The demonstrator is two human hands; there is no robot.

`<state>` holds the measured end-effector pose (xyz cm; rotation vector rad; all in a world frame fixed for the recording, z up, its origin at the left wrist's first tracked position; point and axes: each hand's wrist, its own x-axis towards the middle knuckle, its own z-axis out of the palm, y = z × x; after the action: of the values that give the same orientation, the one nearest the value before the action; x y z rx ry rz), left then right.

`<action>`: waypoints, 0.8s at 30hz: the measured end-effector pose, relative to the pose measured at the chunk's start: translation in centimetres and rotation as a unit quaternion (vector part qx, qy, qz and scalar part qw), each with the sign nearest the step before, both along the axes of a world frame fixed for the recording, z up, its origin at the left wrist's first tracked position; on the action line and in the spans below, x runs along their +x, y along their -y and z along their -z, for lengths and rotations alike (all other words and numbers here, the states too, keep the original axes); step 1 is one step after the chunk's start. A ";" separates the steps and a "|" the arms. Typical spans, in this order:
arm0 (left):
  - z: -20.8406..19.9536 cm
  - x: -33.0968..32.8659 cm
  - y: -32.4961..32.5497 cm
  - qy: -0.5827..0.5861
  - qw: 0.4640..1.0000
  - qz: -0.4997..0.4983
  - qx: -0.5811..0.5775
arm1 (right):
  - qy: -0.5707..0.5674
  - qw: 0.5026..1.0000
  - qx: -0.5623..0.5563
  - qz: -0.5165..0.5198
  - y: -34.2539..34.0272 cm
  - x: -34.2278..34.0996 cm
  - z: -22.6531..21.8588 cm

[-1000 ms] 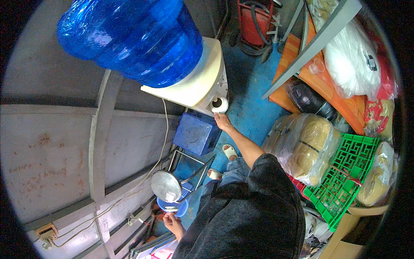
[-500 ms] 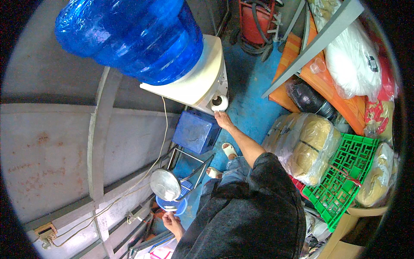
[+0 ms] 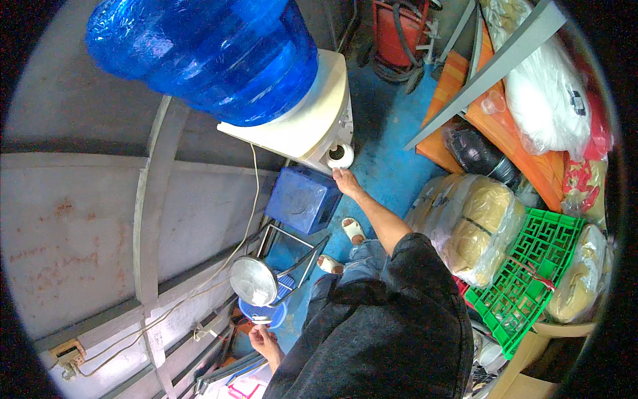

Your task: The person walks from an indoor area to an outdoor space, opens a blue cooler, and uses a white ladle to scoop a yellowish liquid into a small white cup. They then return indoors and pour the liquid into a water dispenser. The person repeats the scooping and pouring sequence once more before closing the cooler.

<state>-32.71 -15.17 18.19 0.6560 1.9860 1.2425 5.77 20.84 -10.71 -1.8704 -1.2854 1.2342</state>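
Observation:
My right hand (image 3: 345,179) is closed on a small round white teapot (image 3: 341,157) at the front of a cream water dispenser (image 3: 292,143). The pot's top is uncovered and its inside looks dark. A large blue water bottle (image 3: 212,60) stands upside down on the dispenser. Lower down on the left, my left hand (image 3: 264,342) pinches a small flat white lid (image 3: 262,320), held above a blue basin (image 3: 276,316). The round seat of a metal stool (image 3: 253,282) is just beyond that hand.
A blue box (image 3: 302,199) sits below the dispenser. Along the right lie a wrapped bale (image 3: 465,223), a green plastic crate (image 3: 528,269) and orange boards (image 3: 512,139). A grey metal bar (image 3: 488,73) slants over them. A cable (image 3: 256,193) hangs along the left wall.
Both hands keep their grips and stay nearly in place, the teapot still at the dispenser. The view has shifted very slightly.

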 end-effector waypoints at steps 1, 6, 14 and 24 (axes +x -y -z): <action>0.0 0.0 0.0 -0.001 1.000 0.000 0.000 | 0.000 1.000 -0.009 -0.004 0.0 0.1 0.2; 0.3 -0.2 0.2 -0.003 1.000 0.007 0.003 | 0.009 1.000 0.005 0.012 -0.2 -0.1 1.2; 0.2 -0.2 0.7 -0.017 1.000 -0.002 -0.019 | -0.010 1.000 -0.017 0.010 0.0 0.2 0.5; 1.0 -1.0 1.1 -0.007 0.999 0.032 0.025 | -0.006 0.999 0.017 0.043 0.2 -0.1 -2.0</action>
<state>-33.73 -16.23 17.16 0.7505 1.9355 1.2550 5.70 20.61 -8.71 -1.8719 -1.1995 1.1703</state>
